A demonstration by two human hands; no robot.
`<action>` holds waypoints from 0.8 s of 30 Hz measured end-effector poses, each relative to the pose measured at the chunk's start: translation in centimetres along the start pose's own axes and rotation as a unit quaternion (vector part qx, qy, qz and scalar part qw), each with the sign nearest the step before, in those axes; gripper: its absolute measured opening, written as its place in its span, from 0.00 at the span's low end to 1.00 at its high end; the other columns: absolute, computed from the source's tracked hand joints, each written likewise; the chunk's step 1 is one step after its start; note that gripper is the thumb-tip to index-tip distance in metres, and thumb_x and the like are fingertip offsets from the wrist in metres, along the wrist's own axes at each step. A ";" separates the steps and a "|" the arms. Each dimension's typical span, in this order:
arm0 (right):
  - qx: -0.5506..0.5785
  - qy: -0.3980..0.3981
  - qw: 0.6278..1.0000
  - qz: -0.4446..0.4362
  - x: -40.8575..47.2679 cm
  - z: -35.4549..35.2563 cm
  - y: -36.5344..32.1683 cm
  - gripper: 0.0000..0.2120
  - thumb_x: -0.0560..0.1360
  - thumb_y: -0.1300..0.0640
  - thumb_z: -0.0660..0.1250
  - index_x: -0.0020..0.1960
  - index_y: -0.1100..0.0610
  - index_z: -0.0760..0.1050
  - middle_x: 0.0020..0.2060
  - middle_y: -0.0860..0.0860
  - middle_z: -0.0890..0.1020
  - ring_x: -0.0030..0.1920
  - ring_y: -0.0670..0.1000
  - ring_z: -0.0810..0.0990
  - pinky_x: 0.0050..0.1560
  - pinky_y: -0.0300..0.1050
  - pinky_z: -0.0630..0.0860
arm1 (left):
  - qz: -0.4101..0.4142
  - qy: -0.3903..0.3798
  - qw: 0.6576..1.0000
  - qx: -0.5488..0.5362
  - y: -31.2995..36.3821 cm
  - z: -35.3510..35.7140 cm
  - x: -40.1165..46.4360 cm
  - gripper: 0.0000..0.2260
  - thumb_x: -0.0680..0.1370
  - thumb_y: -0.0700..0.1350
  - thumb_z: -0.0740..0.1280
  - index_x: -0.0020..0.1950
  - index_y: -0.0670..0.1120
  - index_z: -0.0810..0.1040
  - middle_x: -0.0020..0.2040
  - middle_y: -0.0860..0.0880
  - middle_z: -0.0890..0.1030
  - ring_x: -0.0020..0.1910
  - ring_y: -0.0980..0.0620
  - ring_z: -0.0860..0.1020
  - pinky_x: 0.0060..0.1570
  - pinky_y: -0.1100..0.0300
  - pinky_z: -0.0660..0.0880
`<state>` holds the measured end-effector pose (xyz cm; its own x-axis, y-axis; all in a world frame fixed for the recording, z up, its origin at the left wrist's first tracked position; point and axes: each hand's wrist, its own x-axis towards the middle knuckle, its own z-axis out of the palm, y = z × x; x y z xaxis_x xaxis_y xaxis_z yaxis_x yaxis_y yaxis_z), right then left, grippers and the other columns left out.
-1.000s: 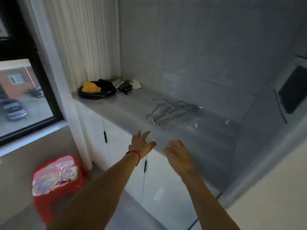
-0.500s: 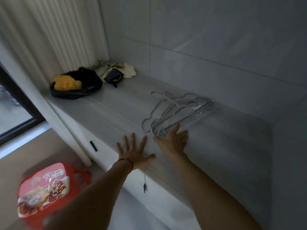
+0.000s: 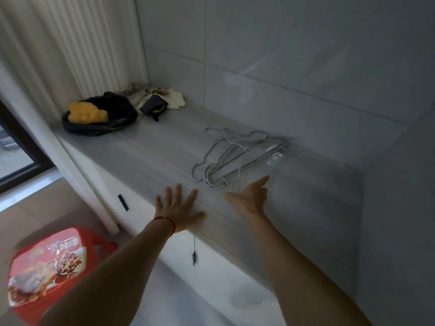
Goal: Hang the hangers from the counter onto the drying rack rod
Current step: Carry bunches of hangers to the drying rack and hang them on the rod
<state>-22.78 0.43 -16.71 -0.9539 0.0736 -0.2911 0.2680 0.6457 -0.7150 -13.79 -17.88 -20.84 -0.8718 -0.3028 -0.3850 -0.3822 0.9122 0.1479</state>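
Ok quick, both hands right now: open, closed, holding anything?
Left hand: open, flat on the counter edge, holding nothing.
Right hand: open, empty, fingers extended toward the hangers, not gripping them.

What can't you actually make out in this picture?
- Drying rack rod: nowhere in the head view.
- Hangers: tangled and overlapping, so no count possible.
- Right hand: whether it touches the hangers is unclear.
- Black bag: contents hidden except a yellow lump.
- Red package: cut off at the left edge.
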 end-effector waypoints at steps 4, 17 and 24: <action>0.072 -0.023 0.995 -0.067 -5.4 -2.8 3.0 0.65 0.65 0.53 0.78 0.80 0.55 0.30 0.79 0.63 0.53 0.79 0.62 0.53 0.76 0.61 0.63 | 0.009 0.090 0.985 -0.147 2.7 0.7 -5.3 0.31 0.81 0.66 0.54 0.82 0.56 0.55 0.83 0.44 0.53 0.82 0.40 0.49 0.78 0.42 0.50; 0.136 -0.345 0.896 -0.245 -29.9 -6.1 6.7 0.25 0.74 0.67 0.72 0.63 0.43 0.75 0.54 0.48 0.83 0.55 0.48 0.83 0.52 0.41 0.82 | 0.050 0.001 0.519 -0.854 2.1 1.8 -28.4 0.14 0.80 0.54 0.69 0.52 0.44 0.85 0.55 0.40 0.85 0.52 0.41 0.83 0.60 0.43 0.77; -0.036 -0.502 0.801 -0.323 -38.5 -6.2 10.8 0.38 0.71 0.58 0.79 0.75 0.50 0.63 0.60 0.44 0.81 0.56 0.41 0.82 0.53 0.37 0.80 | 0.016 0.119 0.476 -0.871 -2.1 8.2 -42.7 0.16 0.77 0.45 0.74 0.61 0.44 0.74 0.55 0.36 0.77 0.48 0.38 0.80 0.54 0.36 0.78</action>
<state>15.98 9.26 -9.34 -0.2912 -0.9191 -0.2655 -0.2819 0.3476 -0.8943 26.79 -4.55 -12.18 -0.8164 -0.5087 -0.2734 0.1400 -0.6337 0.7608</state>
